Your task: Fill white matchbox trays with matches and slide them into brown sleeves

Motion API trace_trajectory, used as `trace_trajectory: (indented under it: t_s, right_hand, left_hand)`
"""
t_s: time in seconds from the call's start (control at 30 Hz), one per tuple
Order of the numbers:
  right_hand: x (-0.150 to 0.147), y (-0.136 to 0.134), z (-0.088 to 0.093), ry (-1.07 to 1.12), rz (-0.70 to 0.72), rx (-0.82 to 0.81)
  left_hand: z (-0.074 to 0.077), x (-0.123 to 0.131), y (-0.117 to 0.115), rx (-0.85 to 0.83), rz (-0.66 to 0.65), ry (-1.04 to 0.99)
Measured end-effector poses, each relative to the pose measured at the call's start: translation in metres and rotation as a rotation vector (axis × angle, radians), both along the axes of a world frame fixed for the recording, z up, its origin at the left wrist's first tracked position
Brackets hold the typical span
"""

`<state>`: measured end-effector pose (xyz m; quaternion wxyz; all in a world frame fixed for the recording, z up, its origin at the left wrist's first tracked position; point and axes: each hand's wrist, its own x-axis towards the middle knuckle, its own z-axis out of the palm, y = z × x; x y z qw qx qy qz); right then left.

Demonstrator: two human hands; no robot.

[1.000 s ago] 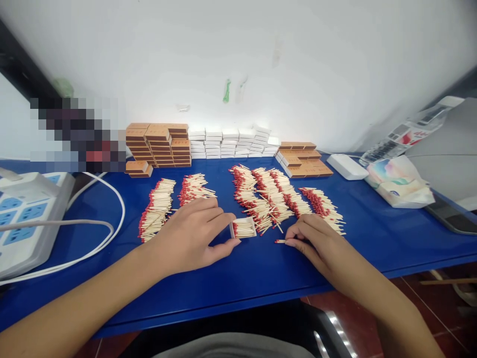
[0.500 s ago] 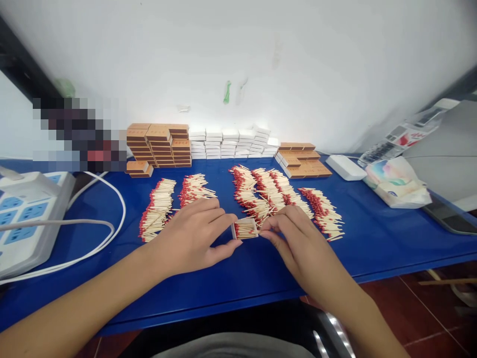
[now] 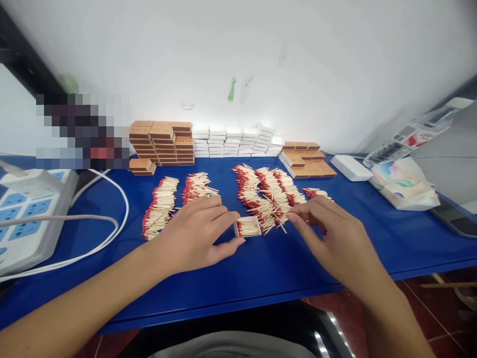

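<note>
A small white matchbox tray [image 3: 249, 236] lies on the blue table, holding a layer of red-tipped matches [image 3: 249, 227]. My left hand [image 3: 199, 231] grips the tray's left end between thumb and index finger. Right of it, my right hand [image 3: 330, 231] has thumb and index finger pressed together at the edge of a spread of loose matches [image 3: 266, 194]. Whatever is between those fingertips is too small to make out. Another row of matches [image 3: 315, 193] is partly covered by this hand. Two more match rows [image 3: 161, 206] [image 3: 199, 186] lie on the left.
Along the wall stand stacked brown matchboxes [image 3: 164, 144], white trays [image 3: 227, 141] and more brown boxes [image 3: 311, 166]. A power strip [image 3: 33, 219] with white cables [image 3: 124, 199] occupies the left. On the right are a white box [image 3: 351, 167], a tissue pack [image 3: 404, 184] and a plastic bottle [image 3: 413, 136].
My right hand has moved right, away from the tray's right end, to the loose matches. My left hand keeps its grip on the tray. The view has shifted slightly.
</note>
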<state>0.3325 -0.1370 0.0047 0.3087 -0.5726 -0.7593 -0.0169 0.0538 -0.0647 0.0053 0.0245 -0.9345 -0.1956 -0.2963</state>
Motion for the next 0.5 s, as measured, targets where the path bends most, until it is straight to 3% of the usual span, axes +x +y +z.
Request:
trace_trajectory:
  t_s: [0.13,0.5]
  right_hand:
    - [0.013,-0.001,-0.013,-0.047,-0.107,-0.095]
    - [0.017,0.0,-0.025,-0.008,-0.046,-0.251]
  left_hand:
    - [0.0,0.0,-0.001,0.0,-0.002,-0.003]
    - [-0.002,-0.001,0.002,-0.021,0.009,0.012]
